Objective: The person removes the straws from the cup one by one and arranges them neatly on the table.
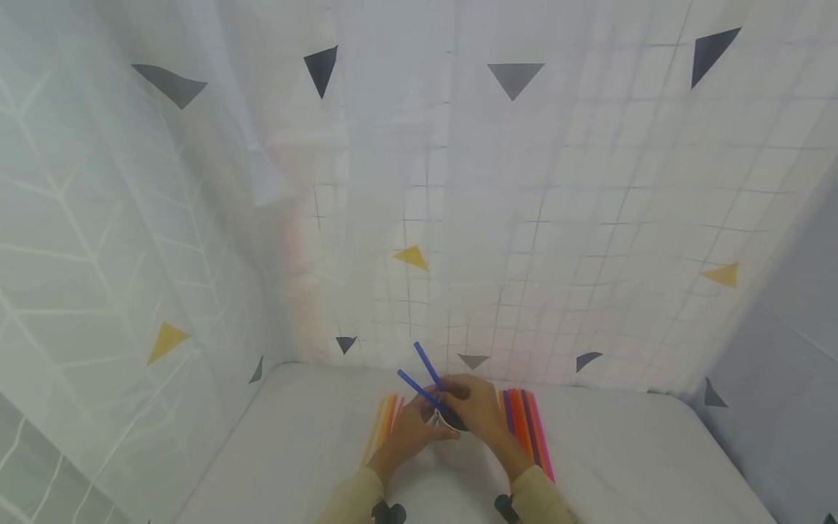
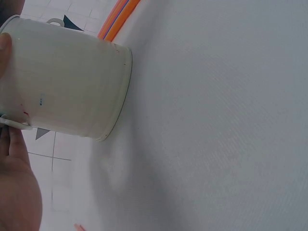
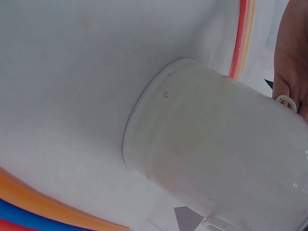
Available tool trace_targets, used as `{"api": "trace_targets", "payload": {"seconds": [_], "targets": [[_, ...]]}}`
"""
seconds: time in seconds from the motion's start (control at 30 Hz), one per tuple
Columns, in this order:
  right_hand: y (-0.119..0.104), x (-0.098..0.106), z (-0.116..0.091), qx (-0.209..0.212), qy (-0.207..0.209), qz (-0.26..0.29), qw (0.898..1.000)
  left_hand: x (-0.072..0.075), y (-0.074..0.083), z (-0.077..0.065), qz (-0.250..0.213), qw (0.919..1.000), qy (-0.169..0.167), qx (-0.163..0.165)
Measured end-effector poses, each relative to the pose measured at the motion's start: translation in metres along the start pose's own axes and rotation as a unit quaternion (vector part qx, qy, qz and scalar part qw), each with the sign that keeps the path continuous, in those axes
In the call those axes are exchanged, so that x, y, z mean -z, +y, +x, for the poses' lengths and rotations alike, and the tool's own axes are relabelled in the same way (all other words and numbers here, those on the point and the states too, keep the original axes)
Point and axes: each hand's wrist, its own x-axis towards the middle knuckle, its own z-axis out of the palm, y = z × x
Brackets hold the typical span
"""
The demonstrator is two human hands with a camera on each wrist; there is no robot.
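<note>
A white pail [image 2: 67, 79] with small side loops stands upright between the hands on the white table. My left hand [image 1: 411, 429] grips its side, with the thumb across the front and fingers behind, by one loop [image 2: 14, 122]. At the pail's dark mouth [image 1: 452, 416], my right hand [image 1: 479, 407] has its fingertips around the lower part of a blue straw [image 1: 428, 364], seemingly pinching it. A second blue straw [image 1: 417, 387] slants up to the left, past the left fingers. The straws' lower ends are hidden by the hands.
Yellow and red straws [image 1: 380, 429] lie left of the pail, partly behind the left arm. To the right lie orange, purple and pink straws [image 1: 524, 422]. A patterned curtain [image 1: 497, 218] hangs beyond the table's back edge.
</note>
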Motion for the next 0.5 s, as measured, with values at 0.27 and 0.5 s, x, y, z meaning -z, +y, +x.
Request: {"api": "trace_targets", "payload": {"seconds": [0.27, 0.5], "targets": [[0.005, 0.004, 0.005, 0.055, 0.066, 0.044, 0.995, -0.001, -0.001, 0.0, -0.01, 0.9999, 0.0, 0.006], [-0.033, 0.029, 0.0, 0.095, 0.117, 0.089, 0.985, -0.002, -0.006, 0.001, 0.0, 0.9993, 0.006, 0.038]]}}
